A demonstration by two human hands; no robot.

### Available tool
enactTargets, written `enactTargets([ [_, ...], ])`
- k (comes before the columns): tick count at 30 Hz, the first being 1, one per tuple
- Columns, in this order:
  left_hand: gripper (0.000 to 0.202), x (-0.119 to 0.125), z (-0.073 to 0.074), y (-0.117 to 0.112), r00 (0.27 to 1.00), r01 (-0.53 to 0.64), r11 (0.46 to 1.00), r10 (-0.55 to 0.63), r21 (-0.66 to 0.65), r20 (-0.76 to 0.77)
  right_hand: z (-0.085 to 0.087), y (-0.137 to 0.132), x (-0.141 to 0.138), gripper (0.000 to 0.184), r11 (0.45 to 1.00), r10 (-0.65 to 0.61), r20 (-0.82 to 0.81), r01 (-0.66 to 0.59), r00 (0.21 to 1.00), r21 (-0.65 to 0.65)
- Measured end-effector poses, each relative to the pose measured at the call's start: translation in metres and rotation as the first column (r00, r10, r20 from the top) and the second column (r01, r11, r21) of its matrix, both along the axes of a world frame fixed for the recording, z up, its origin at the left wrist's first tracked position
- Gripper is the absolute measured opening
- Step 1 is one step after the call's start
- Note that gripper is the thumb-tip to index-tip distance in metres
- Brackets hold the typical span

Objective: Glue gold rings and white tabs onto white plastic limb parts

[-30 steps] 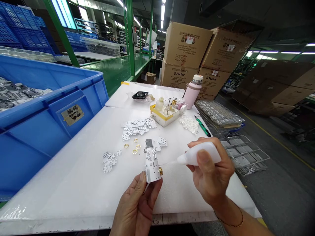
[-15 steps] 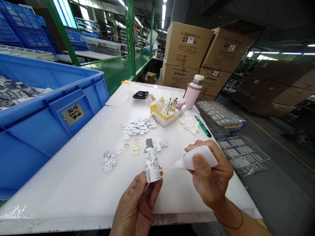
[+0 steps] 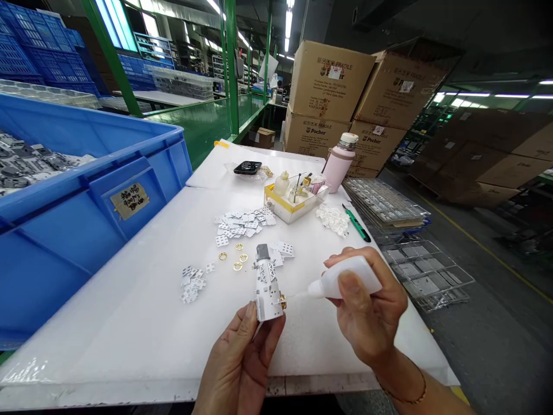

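My left hand [image 3: 242,360] pinches the bottom of a small white model part [image 3: 266,285] with lattice panels and a grey cap, held upright over the white table [image 3: 129,323]. A gold ring [image 3: 282,299] sits on the part's right side. My right hand [image 3: 367,311] grips a small white squeeze bottle [image 3: 345,275], and its fine nozzle points left and touches the gold ring. More gold rings [image 3: 235,259] and little white perforated plates [image 3: 244,222] lie on the table just beyond.
A big blue crate [image 3: 86,190] of grey parts stands at left. A yellow-trimmed clear box [image 3: 294,199], a pink flask [image 3: 339,161], a phone [image 3: 247,168] and a green pen [image 3: 356,222] lie further back. Clear trays [image 3: 415,271] overhang the right edge. Cardboard boxes [image 3: 332,86] stand behind.
My right hand has brought the bottle left and slightly down, so its nozzle tip now meets the gold ring on the part. My left hand has stayed still.
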State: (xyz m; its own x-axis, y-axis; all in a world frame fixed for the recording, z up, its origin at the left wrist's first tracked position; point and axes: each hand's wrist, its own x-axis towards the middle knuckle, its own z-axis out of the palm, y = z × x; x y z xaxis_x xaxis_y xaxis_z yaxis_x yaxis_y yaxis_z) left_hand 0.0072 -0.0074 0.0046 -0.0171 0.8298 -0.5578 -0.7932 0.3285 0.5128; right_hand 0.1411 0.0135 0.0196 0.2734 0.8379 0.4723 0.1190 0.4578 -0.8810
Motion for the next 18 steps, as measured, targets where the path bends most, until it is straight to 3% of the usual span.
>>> enactTargets([
  [3,0.015,-0.001,0.002,-0.001,1.000,-0.013,1.000,0.013,0.003,-0.001,0.003,0.003,-0.001,0.021,0.998,-0.008,-0.113,0.001,0.994,-0.061],
  [6,0.017,-0.003,0.003,-0.002,0.999,-0.034,0.999,0.034,-0.020,0.005,0.008,0.012,0.008,0.026,0.992,0.007,-0.348,-0.051,0.937,-0.118],
  [10,0.020,-0.010,0.001,-0.002,0.999,-0.025,0.997,0.028,-0.073,0.031,0.007,0.025,0.042,0.025,0.933,0.094,-0.580,-0.276,0.809,-0.233],
  [12,0.022,-0.013,0.000,-0.003,0.999,-0.016,0.996,0.019,-0.082,0.031,-0.004,0.030,0.063,0.024,0.890,0.145,-0.440,-0.312,0.886,-0.334],
  [14,0.021,-0.015,-0.001,-0.006,0.999,-0.010,0.997,0.013,-0.081,0.035,-0.021,0.034,0.083,0.026,0.892,0.166,-0.034,-0.165,0.986,-0.421],
  [16,0.019,-0.016,0.000,-0.009,0.998,0.002,0.996,0.004,-0.092,0.061,-0.039,0.038,0.097,0.028,0.914,0.127,0.322,0.015,0.938,-0.404],
  [18,0.018,-0.017,0.000,-0.012,0.996,0.022,0.993,-0.012,-0.113,0.086,-0.054,0.041,0.106,0.029,0.925,0.076,0.459,0.109,0.885,-0.364],
])
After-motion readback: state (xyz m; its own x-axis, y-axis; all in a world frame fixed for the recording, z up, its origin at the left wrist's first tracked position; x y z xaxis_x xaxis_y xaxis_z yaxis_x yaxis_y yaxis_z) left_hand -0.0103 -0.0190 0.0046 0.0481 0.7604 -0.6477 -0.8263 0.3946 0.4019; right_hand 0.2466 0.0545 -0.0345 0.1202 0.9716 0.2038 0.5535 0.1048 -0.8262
